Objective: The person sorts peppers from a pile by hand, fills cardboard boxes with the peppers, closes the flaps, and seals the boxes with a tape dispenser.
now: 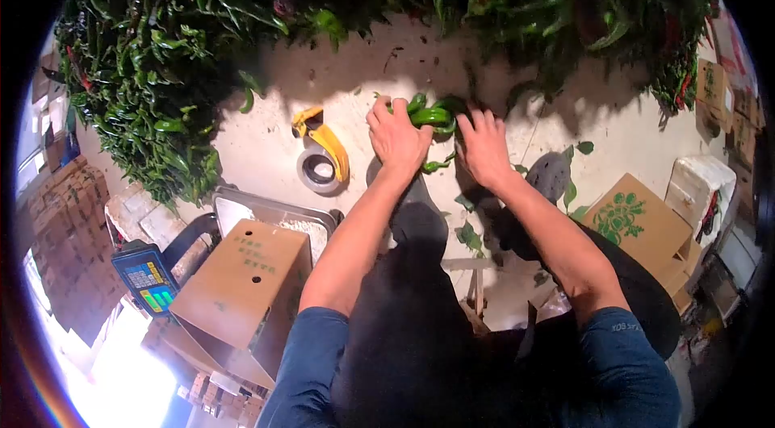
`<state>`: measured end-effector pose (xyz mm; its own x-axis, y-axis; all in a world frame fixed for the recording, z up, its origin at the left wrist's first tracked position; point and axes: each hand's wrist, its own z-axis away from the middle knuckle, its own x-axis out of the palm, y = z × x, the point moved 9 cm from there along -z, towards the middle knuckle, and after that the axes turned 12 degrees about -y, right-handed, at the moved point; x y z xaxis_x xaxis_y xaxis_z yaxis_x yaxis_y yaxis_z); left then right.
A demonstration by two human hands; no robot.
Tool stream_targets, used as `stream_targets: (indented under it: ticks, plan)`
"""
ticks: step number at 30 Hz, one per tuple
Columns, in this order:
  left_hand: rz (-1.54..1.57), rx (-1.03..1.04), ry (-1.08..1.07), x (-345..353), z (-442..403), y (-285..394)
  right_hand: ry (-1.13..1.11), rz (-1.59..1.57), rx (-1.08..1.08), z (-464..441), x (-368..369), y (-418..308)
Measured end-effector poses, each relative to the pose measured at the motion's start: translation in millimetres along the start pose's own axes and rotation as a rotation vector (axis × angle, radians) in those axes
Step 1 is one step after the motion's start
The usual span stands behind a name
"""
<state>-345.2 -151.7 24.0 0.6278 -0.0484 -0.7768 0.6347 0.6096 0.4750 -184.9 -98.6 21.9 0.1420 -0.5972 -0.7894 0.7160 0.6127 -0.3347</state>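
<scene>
Several green peppers (432,115) lie in a small bunch on the pale floor between my two hands. My left hand (397,136) rests against the left side of the bunch, its fingers curled round the peppers there. At the right side, my right hand (485,147) touches the bunch with its fingers bent and somewhat apart; whether it grips a pepper cannot be made out. One thin green pepper (438,162) lies just below the bunch.
A large pepper heap (161,81) spans the back and left. Left of my hands lies a yellow tape dispenser (329,150). Cardboard boxes (240,283) and a scale display (145,276) stand at the lower left. Another box (638,222) and a white crate (696,186) are on the right.
</scene>
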Motion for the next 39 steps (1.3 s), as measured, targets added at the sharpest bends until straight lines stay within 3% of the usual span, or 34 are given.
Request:
stream_targets:
  ticks: [4, 7, 9, 11, 14, 16, 17, 18, 21, 27, 29, 30, 31, 33, 35, 37, 39]
  plan:
    - [0.186, 0.026, 0.158, -15, -3, -13, 0.387, -0.097, -0.144, 36, -27, 30]
    - [0.214, 0.017, 0.206, -33, -15, -31, 0.306, -0.136, 0.077, 31, -33, 70]
    - [0.412, -0.166, 0.047, -32, -24, -55, 0.387, -0.186, 0.235, 36, -47, 91]
    - [0.491, -0.144, 0.081, -42, -21, -64, 0.395, -0.095, 0.439, 35, -49, 114]
    - [0.637, -0.083, 0.107, -52, -8, -63, 0.385, 0.113, 0.368, 11, -49, 106]
    - [0.853, -0.093, 0.054, -62, 3, -55, -0.134, -0.03, 0.477, -14, -42, 86]
    - [0.717, -0.056, -0.023, -64, 5, -49, -0.391, -0.101, 0.521, -16, -32, 76]
    - [0.58, -0.021, -0.099, -65, 8, -43, -0.114, 0.101, 0.383, -21, -32, 61]
    - [0.17, 0.143, -0.236, -45, 11, -27, 0.052, 0.098, 0.281, -26, -26, 45]
    - [-0.141, -0.073, -0.129, -22, -24, -31, -0.03, -0.098, 0.292, -34, -6, 96]
    - [-0.086, -0.054, -0.104, -22, -38, -37, 0.143, -0.154, 0.239, -30, -15, 129]
    - [-0.005, -0.072, -0.105, -24, -41, -44, 0.038, -0.252, 0.271, -25, -28, 136]
    - [0.075, -0.09, -0.104, -26, -45, -51, 0.134, -0.402, 0.261, -9, -47, 138]
    - [0.216, -0.113, -0.144, -28, -44, -56, 0.037, -0.443, 0.214, 8, -60, 134]
    - [0.334, -0.124, -0.233, -42, -25, -44, 0.022, -0.222, -0.044, 29, -55, 99]
    - [0.411, 0.108, -0.362, -38, -2, -16, -0.319, 0.063, -0.129, 35, -30, 53]
    - [0.18, 0.422, -0.476, -23, 28, 13, -0.158, 0.098, -0.357, 43, -17, 23]
